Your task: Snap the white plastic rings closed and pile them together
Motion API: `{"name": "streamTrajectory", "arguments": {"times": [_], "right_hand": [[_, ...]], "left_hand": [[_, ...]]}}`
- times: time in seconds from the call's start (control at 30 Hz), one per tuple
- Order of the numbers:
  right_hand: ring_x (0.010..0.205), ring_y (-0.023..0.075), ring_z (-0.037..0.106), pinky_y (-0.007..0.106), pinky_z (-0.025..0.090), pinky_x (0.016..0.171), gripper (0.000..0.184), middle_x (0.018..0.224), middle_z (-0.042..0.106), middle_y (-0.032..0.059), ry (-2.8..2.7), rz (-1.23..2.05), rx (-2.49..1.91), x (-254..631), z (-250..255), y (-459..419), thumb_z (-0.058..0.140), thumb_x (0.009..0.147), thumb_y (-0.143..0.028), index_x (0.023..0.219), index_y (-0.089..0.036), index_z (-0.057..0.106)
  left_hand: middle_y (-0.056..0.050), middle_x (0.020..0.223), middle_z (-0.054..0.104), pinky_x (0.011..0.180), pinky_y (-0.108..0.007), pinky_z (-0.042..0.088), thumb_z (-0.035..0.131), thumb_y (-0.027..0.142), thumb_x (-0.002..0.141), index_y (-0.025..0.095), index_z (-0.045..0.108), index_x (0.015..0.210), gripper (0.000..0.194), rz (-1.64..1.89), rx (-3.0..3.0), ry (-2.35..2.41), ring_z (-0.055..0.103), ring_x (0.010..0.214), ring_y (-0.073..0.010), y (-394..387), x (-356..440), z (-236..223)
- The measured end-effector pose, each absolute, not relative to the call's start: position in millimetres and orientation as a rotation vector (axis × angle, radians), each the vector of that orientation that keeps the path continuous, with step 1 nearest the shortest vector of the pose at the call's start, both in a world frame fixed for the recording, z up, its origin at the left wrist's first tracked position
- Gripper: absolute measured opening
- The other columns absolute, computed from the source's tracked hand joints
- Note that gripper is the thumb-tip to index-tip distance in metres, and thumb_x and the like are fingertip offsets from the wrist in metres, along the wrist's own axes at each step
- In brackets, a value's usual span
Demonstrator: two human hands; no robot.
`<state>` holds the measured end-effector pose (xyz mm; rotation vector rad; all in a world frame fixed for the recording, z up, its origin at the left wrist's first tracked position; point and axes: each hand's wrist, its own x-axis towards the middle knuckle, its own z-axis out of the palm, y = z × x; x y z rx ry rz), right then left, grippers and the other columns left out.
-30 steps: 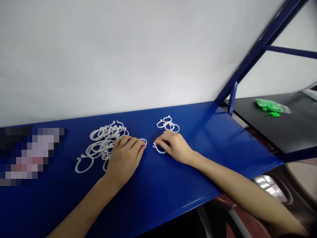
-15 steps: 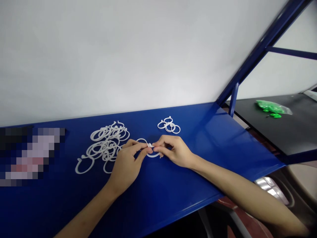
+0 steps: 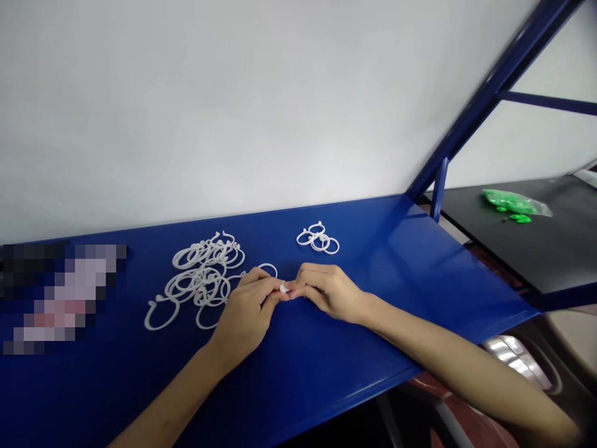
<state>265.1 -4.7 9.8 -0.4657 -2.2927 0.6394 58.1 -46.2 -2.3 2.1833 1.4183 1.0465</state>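
Note:
My left hand (image 3: pixel 249 305) and my right hand (image 3: pixel 329 291) meet fingertip to fingertip over the middle of the table. Both pinch the knobbed ends of one white plastic shower curtain ring (image 3: pixel 284 289); only a small white bit shows between the fingers, and its loop is hidden. Just behind my left fingers lies another loose white ring (image 3: pixel 267 266). Left of that hand spreads a pile of open white rings (image 3: pixel 200 277), their ends apart. Beyond my right hand rests a small group of rings (image 3: pixel 319 239) that look closed.
The blue table (image 3: pixel 373 242) runs along a white wall. A blurred-out item (image 3: pixel 69 292) lies at its left. A blue metal frame (image 3: pixel 441 180) rises at the right end. Past it, a black table (image 3: pixel 508 242) holds a bag of green pieces (image 3: pixel 510 202).
The held ring's loop, seen below my fingers before, has gone out of sight. Both hands sit slightly lower in view, with their fingertips pressed closer together.

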Motion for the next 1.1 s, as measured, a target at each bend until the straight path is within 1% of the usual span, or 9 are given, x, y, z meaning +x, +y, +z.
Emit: {"name": "streamTrajectory", "arguments": {"times": [0.17,0.27,0.33,0.47,0.6,0.7,0.83,1.0,1.1], "right_hand": [[0.087,0.0147,0.068,0.026,0.055,0.079,0.013,0.096,0.071,0.0055,-2.149,0.582,-0.669,256,4,0,0.054,0.102,-0.024,0.107,-0.019,0.064],[0.078,0.0144,0.068,0.026,0.053,0.074,0.014,0.091,0.072,0.0029,-2.055,0.546,-0.916,260,2,15,0.059,0.099,-0.029,0.11,-0.02,0.061],[0.074,0.0147,0.067,0.027,0.051,0.071,0.013,0.088,0.072,0.002,-1.964,0.473,-1.102,271,2,31,0.062,0.097,-0.031,0.104,-0.021,0.061],[0.08,0.0164,0.065,0.028,0.049,0.075,0.01,0.09,0.071,0.0038,-1.877,0.308,-1.455,301,2,63,0.063,0.094,-0.029,0.09,-0.019,0.065],[0.076,0.0165,0.063,0.029,0.047,0.073,0.014,0.089,0.07,0.0056,-1.868,0.309,-1.672,319,-1,77,0.066,0.09,-0.029,0.082,-0.018,0.069],[0.076,0.0168,0.062,0.029,0.046,0.071,0.018,0.087,0.069,0.006,-1.893,0.322,-1.699,319,-2,77,0.066,0.09,-0.034,0.082,-0.019,0.071],[0.079,0.0179,0.062,0.031,0.047,0.075,0.019,0.093,0.069,0.0072,-1.894,0.304,-1.724,316,1,73,0.063,0.092,-0.036,0.089,-0.019,0.072],[0.097,0.0257,0.059,0.038,0.048,0.084,0.017,0.1,0.068,0.0101,-1.885,0.095,-1.621,310,9,64,0.064,0.093,-0.034,0.096,-0.018,0.07],[0.092,0.023,0.06,0.037,0.048,0.084,0.015,0.094,0.07,0.0073,-1.947,0.175,-1.376,299,14,49,0.062,0.096,-0.033,0.095,-0.019,0.069]], "left_hand": [[-0.004,0.092,0.072,0.084,-0.036,0.052,0.05,0.031,0.099,0.02,0.067,0.1,0.02,1.101,2.34,1.515,0.062,0.094,-0.0217,-40,60,1],[-0.007,0.103,0.072,0.094,-0.044,0.05,0.055,0.035,0.096,0.02,0.065,0.11,0.023,1.019,2.463,1.655,0.06,0.103,-0.0268,-38,56,1],[-0.009,0.108,0.071,0.096,-0.048,0.048,0.058,0.038,0.093,0.02,0.065,0.111,0.027,0.896,2.534,1.72,0.058,0.107,-0.0298,-37,51,-1],[-0.011,0.111,0.067,0.093,-0.051,0.047,0.063,0.046,0.088,0.02,0.066,0.103,0.03,0.685,2.596,1.775,0.056,0.108,-0.0337,-34,42,-8],[-0.008,0.104,0.067,0.093,-0.048,0.045,0.056,0.036,0.093,0.022,0.066,0.093,0.017,0.675,2.574,1.692,0.056,0.103,-0.0294,-33,41,-11],[-0.007,0.103,0.067,0.091,-0.046,0.045,0.05,0.027,0.095,0.022,0.068,0.09,0.019,0.712,2.594,1.614,0.055,0.1,-0.0274,-34,43,-8],[-0.006,0.093,0.064,0.085,-0.041,0.046,0.049,0.029,0.098,0.024,0.072,0.092,0.024,0.783,2.616,1.607,0.053,0.09,-0.0245,-38,45,-1],[-0.002,0.082,0.07,0.085,-0.039,0.044,0.05,0.03,0.099,0.025,0.071,0.098,0.022,0.883,2.616,1.599,0.058,0.085,-0.0215,-42,48,2],[-0.001,0.085,0.074,0.084,-0.038,0.044,0.051,0.029,0.099,0.025,0.071,0.097,0.02,0.928,2.622,1.6,0.062,0.086,-0.0209,-43,51,1]]}}
